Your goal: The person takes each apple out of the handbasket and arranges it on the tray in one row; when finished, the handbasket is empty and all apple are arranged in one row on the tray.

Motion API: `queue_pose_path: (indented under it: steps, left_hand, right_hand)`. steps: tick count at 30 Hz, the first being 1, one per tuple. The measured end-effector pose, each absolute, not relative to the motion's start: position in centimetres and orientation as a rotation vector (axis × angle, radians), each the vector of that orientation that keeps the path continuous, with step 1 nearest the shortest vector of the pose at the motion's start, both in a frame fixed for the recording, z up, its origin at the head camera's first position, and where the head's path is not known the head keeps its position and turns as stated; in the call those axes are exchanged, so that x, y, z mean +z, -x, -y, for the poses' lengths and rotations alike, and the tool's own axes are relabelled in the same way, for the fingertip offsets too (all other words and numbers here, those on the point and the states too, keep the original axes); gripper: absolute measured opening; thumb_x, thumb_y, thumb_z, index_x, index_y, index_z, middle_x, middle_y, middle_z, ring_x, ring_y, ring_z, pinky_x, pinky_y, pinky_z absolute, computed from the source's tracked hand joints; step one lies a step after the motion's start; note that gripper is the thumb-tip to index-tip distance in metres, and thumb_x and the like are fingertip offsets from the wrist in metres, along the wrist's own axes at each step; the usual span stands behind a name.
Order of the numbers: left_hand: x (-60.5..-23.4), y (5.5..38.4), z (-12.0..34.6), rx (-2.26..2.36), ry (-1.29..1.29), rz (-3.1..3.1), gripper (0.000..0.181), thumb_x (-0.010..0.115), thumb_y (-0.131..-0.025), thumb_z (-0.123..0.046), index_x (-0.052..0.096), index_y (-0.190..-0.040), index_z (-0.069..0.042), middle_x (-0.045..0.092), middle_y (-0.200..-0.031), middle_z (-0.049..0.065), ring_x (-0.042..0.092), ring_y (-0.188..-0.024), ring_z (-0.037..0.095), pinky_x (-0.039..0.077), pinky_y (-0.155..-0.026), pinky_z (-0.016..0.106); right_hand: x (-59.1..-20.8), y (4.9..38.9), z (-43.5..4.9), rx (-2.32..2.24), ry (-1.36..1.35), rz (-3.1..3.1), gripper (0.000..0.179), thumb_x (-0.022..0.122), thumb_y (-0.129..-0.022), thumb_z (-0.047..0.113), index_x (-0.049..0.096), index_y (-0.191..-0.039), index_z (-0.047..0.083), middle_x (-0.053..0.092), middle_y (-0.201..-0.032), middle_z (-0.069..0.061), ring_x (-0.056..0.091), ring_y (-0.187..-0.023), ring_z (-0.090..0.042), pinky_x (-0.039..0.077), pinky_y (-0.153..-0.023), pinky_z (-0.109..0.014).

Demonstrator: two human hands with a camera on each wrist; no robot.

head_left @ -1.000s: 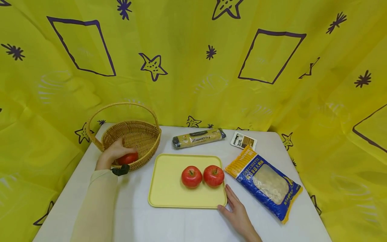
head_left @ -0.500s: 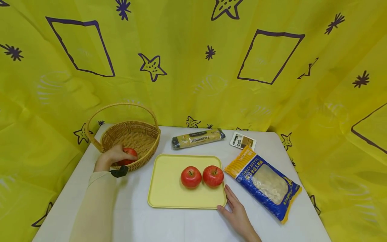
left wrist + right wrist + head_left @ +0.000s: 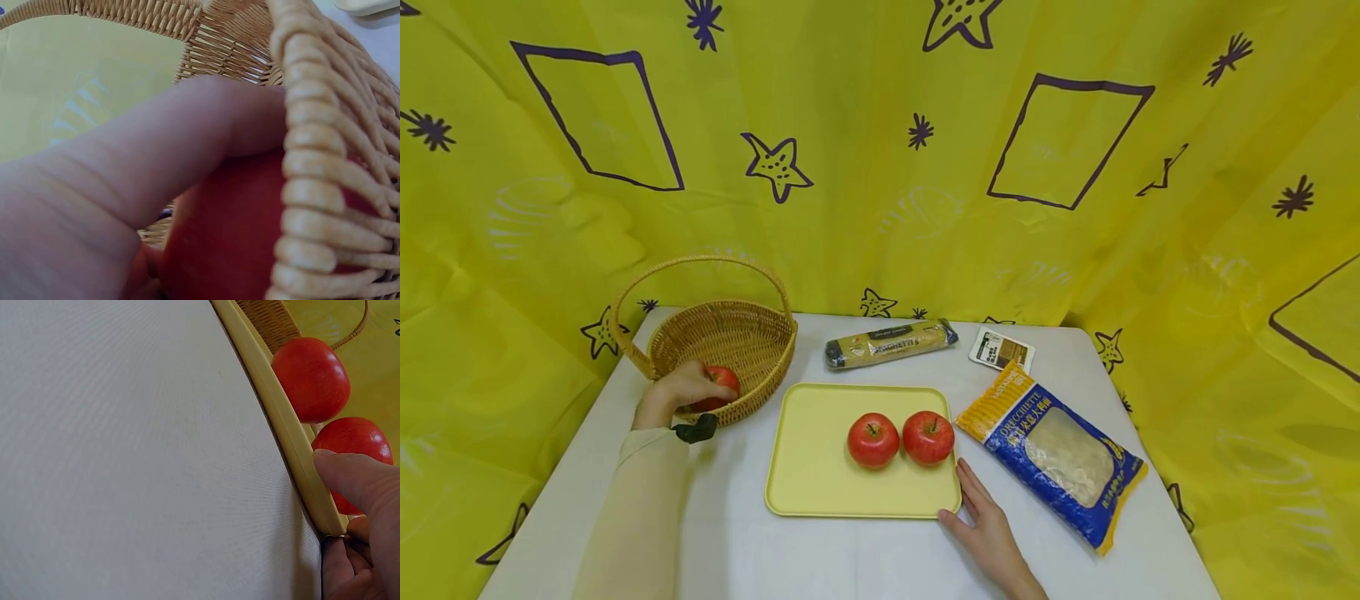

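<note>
In the head view, my left hand (image 3: 679, 388) reaches into the wicker basket (image 3: 751, 337) at the left and holds a red apple (image 3: 722, 380) low against its near wall. The left wrist view shows the thumb lying across that apple (image 3: 231, 231), close behind the woven rim (image 3: 312, 181); the other fingers are mostly hidden. My right hand (image 3: 988, 535) grips the front right corner of the yellow tray (image 3: 812, 467). Its thumb (image 3: 340, 469) rests on the tray's rim, with fingers round the corner. Two more apples, a left one (image 3: 873, 440) and a right one (image 3: 928, 437), sit side by side on the tray.
Behind the tray lies a spaghetti packet (image 3: 891, 343), with a small white packet (image 3: 1002, 348) to its right. A blue and orange orecchiette bag (image 3: 1052, 458) lies right of the tray. The basket's tall handle (image 3: 700, 258) arches above it. Yellow curtain surrounds the white table (image 3: 805, 558).
My left hand has shifted slightly and settled over the apple, which has turned or risen a little within the basket. The right hand and tray stay in place.
</note>
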State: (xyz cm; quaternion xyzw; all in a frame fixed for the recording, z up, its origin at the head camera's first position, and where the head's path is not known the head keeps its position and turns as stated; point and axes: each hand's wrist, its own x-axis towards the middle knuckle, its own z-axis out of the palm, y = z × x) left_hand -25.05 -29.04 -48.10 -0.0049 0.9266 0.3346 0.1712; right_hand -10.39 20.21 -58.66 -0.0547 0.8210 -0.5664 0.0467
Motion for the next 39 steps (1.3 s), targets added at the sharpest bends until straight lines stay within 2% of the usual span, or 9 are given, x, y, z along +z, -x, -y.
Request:
queue_pose_path:
  steps: [2, 5, 10, 15, 27, 36, 39]
  left_hand:
    - [-48.1, 25.0, 29.0, 0.994, 0.02, -2.643, 0.036, 0.078, -0.076, -0.033, 0.062, -0.079, -0.001, 0.059, -0.072, 0.006, 0.052, -0.067, 0.019, 0.045, -0.061, 0.03]
    - [-47.9, 24.9, 29.0, 1.05, 0.039, -2.685, 0.04, 0.08, -0.076, -0.033, 0.061, -0.083, 0.001, 0.059, -0.073, 0.007, 0.053, -0.069, 0.02, 0.045, -0.063, 0.031]
    - [-46.8, 24.5, 28.9, 1.055, 0.095, -2.782, 0.073, 0.079, -0.077, -0.041, 0.046, -0.111, 0.013, 0.056, -0.101, 0.024, 0.055, -0.09, 0.035, 0.047, -0.075, 0.042]
    - [-45.6, 23.9, 28.4, 1.116, 0.111, -2.818, 0.092, 0.077, -0.079, -0.045, 0.033, -0.134, 0.013, 0.05, -0.117, 0.031, 0.053, -0.1, 0.042, 0.048, -0.079, 0.048]
    - [-43.5, 22.1, 24.9, 1.423, -0.042, -2.916, 0.089, 0.084, -0.077, -0.035, 0.036, -0.143, 0.001, 0.048, -0.126, 0.025, 0.051, -0.108, 0.039, 0.045, -0.086, 0.051]
    - [-43.6, 21.1, 21.3, 1.548, -0.189, -2.862, 0.085, 0.086, -0.075, -0.028, 0.04, -0.144, -0.008, 0.049, -0.128, 0.02, 0.053, -0.108, 0.035, 0.047, -0.085, 0.049]
    - [-43.9, 20.7, 20.3, 1.564, -0.246, -2.824, 0.084, 0.086, -0.075, -0.025, 0.039, -0.144, -0.007, 0.049, -0.128, 0.02, 0.055, -0.107, 0.035, 0.049, -0.084, 0.048]
  right_hand:
    - [-58.7, 10.4, -20.2, -1.729, 0.18, -2.511, 0.077, 0.077, -0.084, 0.012, 0.036, -0.147, -0.004, 0.024, -0.158, -0.012, 0.024, -0.141, -0.026, 0.033, -0.102, -0.027]
    - [-58.7, 10.3, -20.2, -1.731, 0.188, -2.516, 0.077, 0.077, -0.084, 0.012, 0.036, -0.147, -0.004, 0.024, -0.158, -0.012, 0.024, -0.141, -0.027, 0.033, -0.102, -0.026]
    - [-58.7, 10.3, -20.2, -1.728, 0.195, -2.518, 0.077, 0.077, -0.085, 0.012, 0.036, -0.147, -0.005, 0.024, -0.157, -0.012, 0.024, -0.141, -0.026, 0.032, -0.102, -0.027]
    - [-58.8, 10.4, -20.3, -1.715, 0.195, -2.528, 0.077, 0.077, -0.085, 0.011, 0.035, -0.147, -0.006, 0.024, -0.157, -0.013, 0.024, -0.141, -0.027, 0.032, -0.102, -0.026]
    - [-59.0, 10.4, -20.2, -1.724, 0.215, -2.542, 0.078, 0.078, -0.084, 0.011, 0.034, -0.146, -0.007, 0.024, -0.157, -0.014, 0.025, -0.14, -0.027, 0.032, -0.101, -0.023]
    - [-58.8, 10.4, -20.2, -1.72, 0.2, -2.53, 0.078, 0.077, -0.084, 0.011, 0.035, -0.147, -0.006, 0.023, -0.157, -0.013, 0.024, -0.141, -0.027, 0.031, -0.102, -0.024]
    - [-58.7, 10.4, -20.2, -1.728, 0.199, -2.525, 0.077, 0.077, -0.084, 0.01, 0.034, -0.147, -0.006, 0.023, -0.157, -0.013, 0.024, -0.141, -0.027, 0.031, -0.102, -0.025]
